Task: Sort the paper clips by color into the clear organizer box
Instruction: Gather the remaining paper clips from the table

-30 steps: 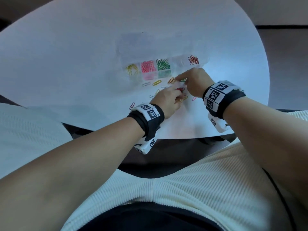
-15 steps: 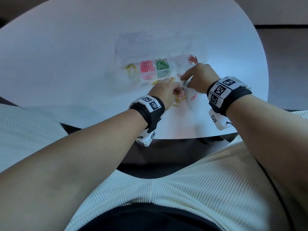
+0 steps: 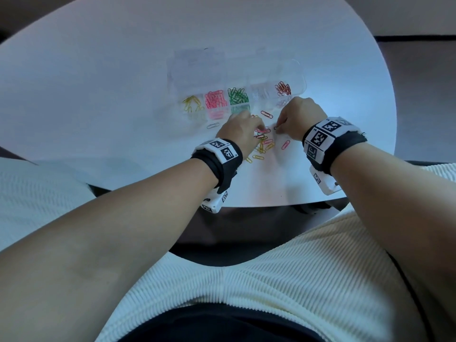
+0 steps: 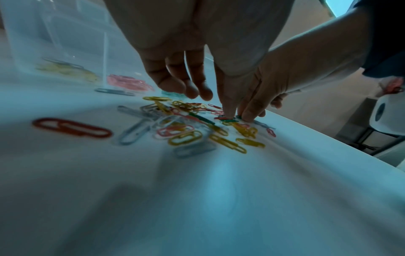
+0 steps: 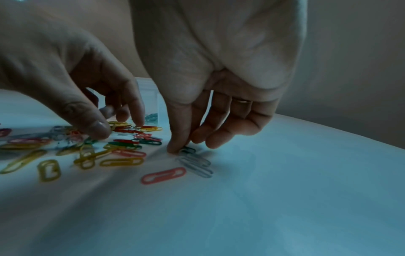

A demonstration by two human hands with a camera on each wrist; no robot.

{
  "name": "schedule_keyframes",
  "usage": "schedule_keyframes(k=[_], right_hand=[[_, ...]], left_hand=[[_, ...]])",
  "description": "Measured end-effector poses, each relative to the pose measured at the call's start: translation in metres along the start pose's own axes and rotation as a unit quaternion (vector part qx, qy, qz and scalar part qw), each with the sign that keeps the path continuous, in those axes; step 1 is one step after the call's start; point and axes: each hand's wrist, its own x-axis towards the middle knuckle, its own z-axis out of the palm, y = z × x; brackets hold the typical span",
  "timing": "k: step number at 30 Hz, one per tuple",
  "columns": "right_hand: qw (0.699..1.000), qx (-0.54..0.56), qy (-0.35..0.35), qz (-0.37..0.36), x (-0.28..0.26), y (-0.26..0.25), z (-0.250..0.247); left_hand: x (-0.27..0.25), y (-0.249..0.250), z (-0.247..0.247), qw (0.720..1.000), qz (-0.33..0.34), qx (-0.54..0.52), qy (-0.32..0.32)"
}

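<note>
The clear organizer box point(image 3: 297, 77) lies across the table's middle, holding sorted yellow point(image 3: 191, 104), pink point(image 3: 215, 98), green point(image 3: 237, 95) and red point(image 3: 283, 88) paper clips. A mixed loose pile point(image 3: 263, 142) lies just in front of it, between my hands. My left hand point(image 3: 243, 130) reaches down into the pile point(image 4: 188, 124), thumb and fingers spread and touching clips without gripping one. Thumb and forefinger of my right hand point(image 3: 294, 117) pinch a dark green clip point(image 5: 189, 150) against the table at the pile's right edge.
Stray clips lie around the pile: a red one point(image 3: 267, 114), a pale one point(image 3: 213, 125), a pink one point(image 3: 285, 144), and grey ones point(image 5: 197, 164) by my right fingertips. The box's open lid point(image 3: 197, 65) lies behind it. The white table's near edge point(image 3: 271, 206) is close to my wrists.
My right hand came back from the box side down to the pile's right edge and closed on the dark clip. My left hand shifted slightly forward over the pile.
</note>
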Motion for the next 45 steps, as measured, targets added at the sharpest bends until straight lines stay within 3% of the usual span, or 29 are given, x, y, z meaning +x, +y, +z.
schedule_keyframes(k=[5,13,19,28,35,38,41,45], right_hand=[[1.000,-0.018,-0.017,0.014,0.000,-0.004,0.002],[1.000,-0.010,-0.018,0.007,-0.007,-0.005,0.000],[0.998,0.064,0.000,0.004,-0.010,-0.007,-0.010],[0.991,0.102,-0.044,-0.072,-0.017,-0.007,-0.007],[0.983,0.162,-0.088,-0.020,-0.015,-0.001,-0.014],[0.971,0.212,-0.115,0.012,-0.015,-0.002,-0.014],[0.970,0.204,-0.132,-0.002,-0.015,-0.006,-0.010],[0.995,0.068,-0.062,-0.044,-0.016,-0.007,-0.003]], left_hand=[[0.004,0.009,0.003,0.997,0.028,0.045,-0.059],[0.005,0.003,-0.010,0.998,-0.050,0.009,-0.032],[0.003,-0.003,-0.016,0.995,-0.091,0.018,-0.033],[0.003,-0.006,-0.018,0.992,-0.116,0.033,-0.048],[-0.004,-0.015,-0.018,0.996,-0.089,-0.005,-0.026],[-0.007,-0.018,-0.019,0.996,-0.077,-0.049,-0.002],[-0.013,-0.021,-0.024,0.985,-0.094,-0.137,0.042],[-0.024,-0.031,-0.030,0.931,-0.151,-0.317,0.104]])
